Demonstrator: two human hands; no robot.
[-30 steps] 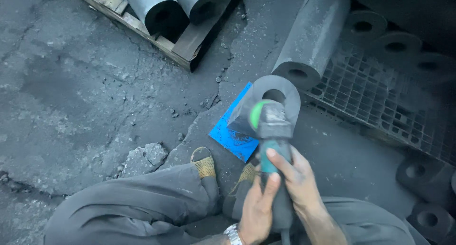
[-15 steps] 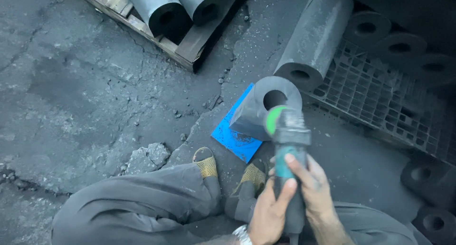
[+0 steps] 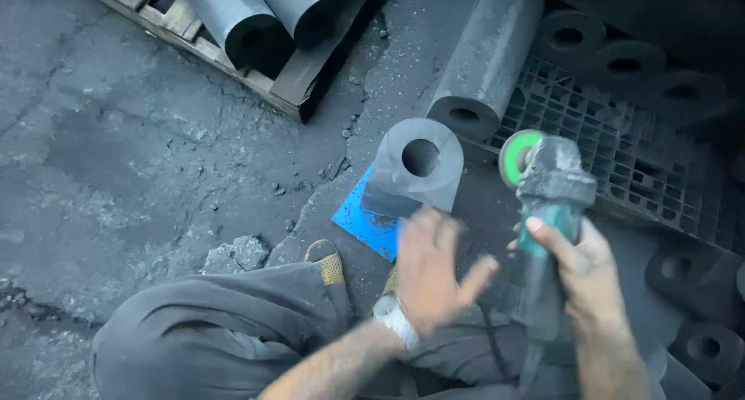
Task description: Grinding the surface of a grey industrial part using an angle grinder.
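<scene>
Person sitting on the floor, gripping a grinder beside a grey cylinder.

The right hand (image 3: 586, 264) is wrapping its fingers tightly around the teal grinder (image 3: 547, 214), its green disc (image 3: 518, 156) hanging just right of the cylinder (image 3: 415, 171). The left hand (image 3: 434, 272) is hovering empty, fingers spread apart, just below the cylinder, which is standing on a blue sheet (image 3: 365, 221) on the floor (image 3: 116, 159).

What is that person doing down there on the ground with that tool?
A person sits on the cracked floor. The right hand grips an angle grinder with a green disc, held off to the side. The left hand is open, blurred, just short of a short grey cylinder with a hole through it, which lies on a blue sheet.
</scene>
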